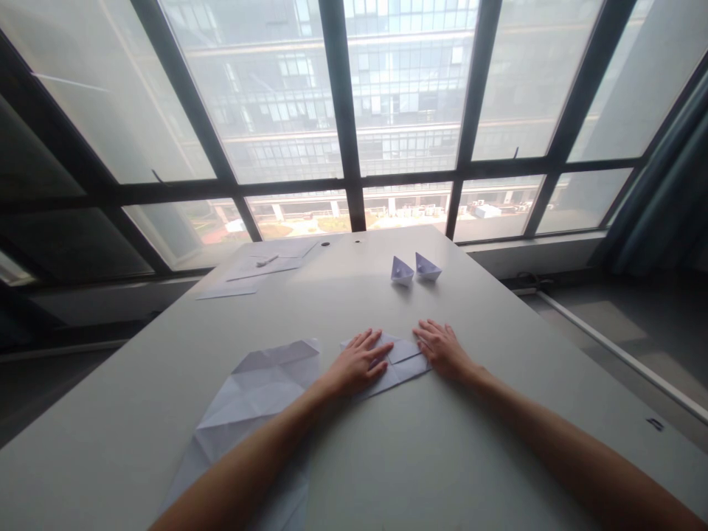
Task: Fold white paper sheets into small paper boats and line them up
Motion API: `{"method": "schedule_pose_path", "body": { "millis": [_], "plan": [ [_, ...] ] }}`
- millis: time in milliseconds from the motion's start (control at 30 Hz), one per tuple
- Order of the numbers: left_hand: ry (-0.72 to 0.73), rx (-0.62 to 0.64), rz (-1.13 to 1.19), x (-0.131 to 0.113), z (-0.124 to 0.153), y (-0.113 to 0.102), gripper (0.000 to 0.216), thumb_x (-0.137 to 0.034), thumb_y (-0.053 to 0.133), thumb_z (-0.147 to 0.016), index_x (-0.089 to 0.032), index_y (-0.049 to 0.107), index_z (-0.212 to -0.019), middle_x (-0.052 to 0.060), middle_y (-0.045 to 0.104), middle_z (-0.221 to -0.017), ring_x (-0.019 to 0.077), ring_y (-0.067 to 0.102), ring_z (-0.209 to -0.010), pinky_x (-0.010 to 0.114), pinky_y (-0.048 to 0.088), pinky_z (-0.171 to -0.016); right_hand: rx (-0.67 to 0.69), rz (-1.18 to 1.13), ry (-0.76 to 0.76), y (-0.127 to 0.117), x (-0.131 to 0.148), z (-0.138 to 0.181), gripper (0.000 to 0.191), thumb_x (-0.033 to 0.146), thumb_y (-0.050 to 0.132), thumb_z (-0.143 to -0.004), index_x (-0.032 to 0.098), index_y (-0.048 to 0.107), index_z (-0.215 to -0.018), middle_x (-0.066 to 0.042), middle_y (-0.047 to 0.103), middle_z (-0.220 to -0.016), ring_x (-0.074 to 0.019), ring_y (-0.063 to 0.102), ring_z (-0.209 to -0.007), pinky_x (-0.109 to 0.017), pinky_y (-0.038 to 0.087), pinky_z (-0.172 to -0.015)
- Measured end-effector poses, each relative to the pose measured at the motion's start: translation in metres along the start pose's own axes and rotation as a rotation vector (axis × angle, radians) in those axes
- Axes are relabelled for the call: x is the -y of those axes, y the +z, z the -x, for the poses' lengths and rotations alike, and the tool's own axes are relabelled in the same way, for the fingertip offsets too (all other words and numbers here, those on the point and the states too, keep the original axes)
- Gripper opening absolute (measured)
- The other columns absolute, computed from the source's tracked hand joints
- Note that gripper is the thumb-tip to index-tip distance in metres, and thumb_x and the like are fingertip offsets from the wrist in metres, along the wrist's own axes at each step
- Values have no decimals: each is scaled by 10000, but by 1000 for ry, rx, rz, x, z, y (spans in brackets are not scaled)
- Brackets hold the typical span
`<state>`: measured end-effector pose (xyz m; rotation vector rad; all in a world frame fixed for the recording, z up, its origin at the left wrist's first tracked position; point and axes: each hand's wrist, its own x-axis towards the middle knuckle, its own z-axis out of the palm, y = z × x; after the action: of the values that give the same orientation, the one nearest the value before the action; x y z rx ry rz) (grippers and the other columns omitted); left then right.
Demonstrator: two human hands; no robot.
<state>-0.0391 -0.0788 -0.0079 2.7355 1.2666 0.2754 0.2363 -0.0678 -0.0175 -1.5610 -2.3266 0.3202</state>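
Note:
A partly folded white paper lies on the white table in front of me. My left hand lies flat on its left part, fingers spread. My right hand rests flat on its right edge, fingers stretched out. Neither hand grips anything. Two small finished paper boats stand side by side farther back, apart from both hands.
A large creased, unfolded paper sheet lies at the left, under my left forearm. Loose sheets with a white pen sit at the far left edge. Tall windows stand behind the table; floor drops off at right.

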Motion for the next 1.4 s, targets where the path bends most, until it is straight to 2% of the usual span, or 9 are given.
{"method": "schedule_pose_path", "body": {
  "millis": [1400],
  "plan": [
    [10,-6,10,2,0,2,507,-515,399,-1022,-343,436,-1497,52,285,-1623,329,253,-1488,513,251,-1196,-12,11,0,2,-1,0,428,329,420,-999,248,535,-1403,-99,397,-1565,-282,267,-1474,-584,144,-1179]
  ]
}}
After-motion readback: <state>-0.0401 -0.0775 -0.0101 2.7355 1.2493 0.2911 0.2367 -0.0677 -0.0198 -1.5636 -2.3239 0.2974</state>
